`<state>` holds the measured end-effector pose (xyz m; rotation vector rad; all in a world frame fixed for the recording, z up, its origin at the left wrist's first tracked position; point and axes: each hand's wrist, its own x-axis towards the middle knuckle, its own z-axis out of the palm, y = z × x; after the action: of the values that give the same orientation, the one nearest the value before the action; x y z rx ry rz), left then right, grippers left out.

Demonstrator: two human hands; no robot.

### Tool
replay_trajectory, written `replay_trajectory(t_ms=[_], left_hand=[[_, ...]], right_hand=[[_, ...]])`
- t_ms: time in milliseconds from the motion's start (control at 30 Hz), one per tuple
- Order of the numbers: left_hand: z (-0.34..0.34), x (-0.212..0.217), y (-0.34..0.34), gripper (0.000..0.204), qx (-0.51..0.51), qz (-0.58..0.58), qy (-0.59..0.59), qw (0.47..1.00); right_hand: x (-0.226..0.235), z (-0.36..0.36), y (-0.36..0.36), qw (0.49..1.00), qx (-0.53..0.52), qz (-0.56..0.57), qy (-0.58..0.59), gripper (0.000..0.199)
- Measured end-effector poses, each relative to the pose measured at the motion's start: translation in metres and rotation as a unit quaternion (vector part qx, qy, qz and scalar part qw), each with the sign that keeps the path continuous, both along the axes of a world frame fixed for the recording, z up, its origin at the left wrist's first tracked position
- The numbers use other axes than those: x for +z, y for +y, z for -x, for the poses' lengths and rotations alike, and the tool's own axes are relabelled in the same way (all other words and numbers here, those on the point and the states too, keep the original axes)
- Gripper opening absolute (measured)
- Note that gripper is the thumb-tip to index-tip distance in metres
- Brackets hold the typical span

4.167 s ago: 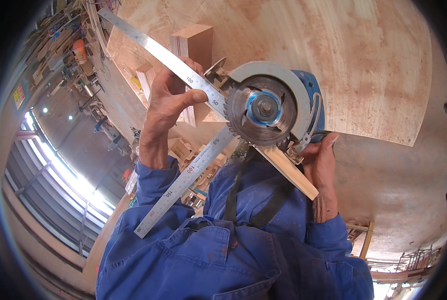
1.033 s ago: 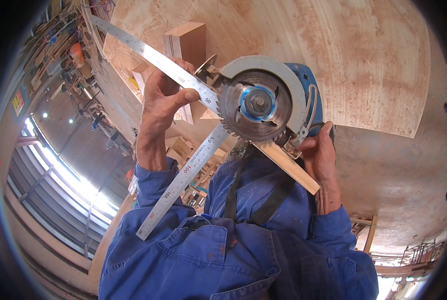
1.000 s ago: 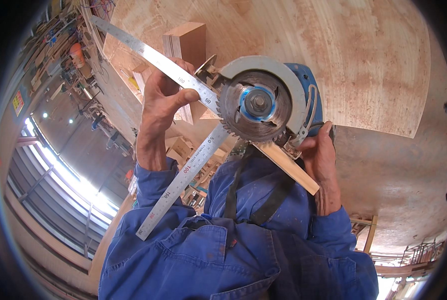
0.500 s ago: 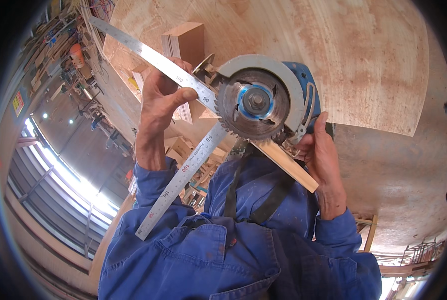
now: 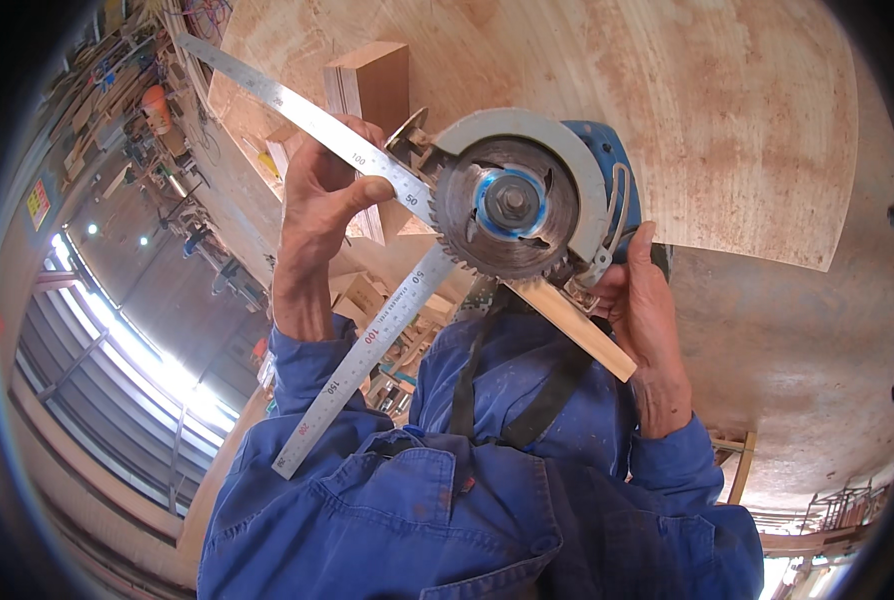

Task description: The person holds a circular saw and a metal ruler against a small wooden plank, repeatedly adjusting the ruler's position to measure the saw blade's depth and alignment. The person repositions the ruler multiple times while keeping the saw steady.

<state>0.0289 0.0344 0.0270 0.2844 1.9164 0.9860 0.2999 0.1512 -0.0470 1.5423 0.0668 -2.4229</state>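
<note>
A circular saw (image 5: 587, 205) is turned so that its toothed blade (image 5: 512, 205) faces up toward me, with a grey guard curving over the far side. My right hand (image 5: 652, 330) grips the saw from the right, thumb upright beside the blue housing. My left hand (image 5: 317, 205) pinches one arm of a steel L-shaped square (image 5: 352, 365) between thumb and fingers. The square's corner is at the blade's left edge, partly hidden behind the teeth. Its other arm slants down toward my chest. A pale wooden strip (image 5: 577, 330) sticks out below the blade; its far end is hidden by the saw.
Behind the saw lies a large plywood sheet (image 5: 737, 130), with a wooden block (image 5: 372, 85) standing on it. Wood offcuts (image 5: 357, 295) lie below the left hand. Tools and scraps clutter the far left, near an orange container (image 5: 155, 105). A wooden frame piece (image 5: 742, 470) is at lower right.
</note>
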Motion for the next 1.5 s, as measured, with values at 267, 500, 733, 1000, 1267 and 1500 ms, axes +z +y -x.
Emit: replay_trajectory(t_ms=[267,500,733,1000,1267,1500], left_hand=[[-0.004,0.0,-0.001,0.052,0.01,-0.007,0.012,1.0],[-0.006,0.001,-0.003,0.052,0.007,-0.006,0.01,1.0],[-0.007,0.001,0.002,0.052,0.01,-0.02,0.024,0.999],[-0.006,0.001,0.003,0.05,-0.001,-0.018,0.033,0.999],[-0.007,0.003,0.008,0.049,0.011,-0.015,0.027,0.999],[-0.003,0.002,0.009,0.049,0.001,-0.016,0.022,1.0]], right_hand=[[-0.002,-0.002,-0.002,1.0,-0.005,-0.001,0.001,0.07],[-0.008,-0.008,-0.007,1.0,0.001,-0.008,0.012,0.07],[-0.009,-0.008,-0.006,0.999,-0.009,0.004,0.032,0.073],[-0.008,-0.009,-0.003,1.0,-0.002,0.008,0.03,0.074],[-0.006,-0.005,-0.002,1.0,-0.004,0.009,0.024,0.073],[-0.001,-0.001,0.001,1.0,-0.005,0.001,0.018,0.079]])
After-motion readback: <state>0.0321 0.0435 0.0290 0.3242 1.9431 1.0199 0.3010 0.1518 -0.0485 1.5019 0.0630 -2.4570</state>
